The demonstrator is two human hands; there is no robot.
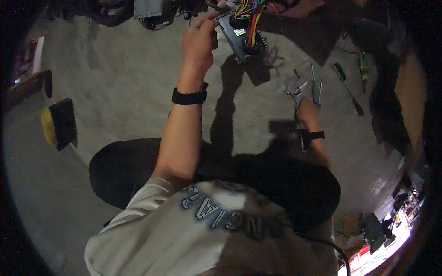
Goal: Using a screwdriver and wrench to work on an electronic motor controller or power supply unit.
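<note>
My left hand (pixel 200 40) is closed at the left edge of a dark, flat-faced power supply-like box (pixel 234 39), which sits tilted near the top of the view. Yellow, red and multicoloured wires (pixel 252 25) come out of the box, and a small white label is on its face. My right hand (pixel 307 112) is wrapped around the handle of an adjustable wrench (pixel 294 89), held low over the floor with its jaw pointing away from me. Just beyond that hand lie a green-handled screwdriver (pixel 315 89) and a small metal piece (pixel 296 72).
More hand tools lie to the right: a green-and-dark tool (pixel 340 71), a dark-tipped tool (pixel 358 107) and a green-handled one (pixel 363 73). A yellow-and-black block (pixel 59 124) stands at the left. Dark machine parts (pixel 149 11) line the far edge; bright clutter (pixel 391 230) fills the lower right.
</note>
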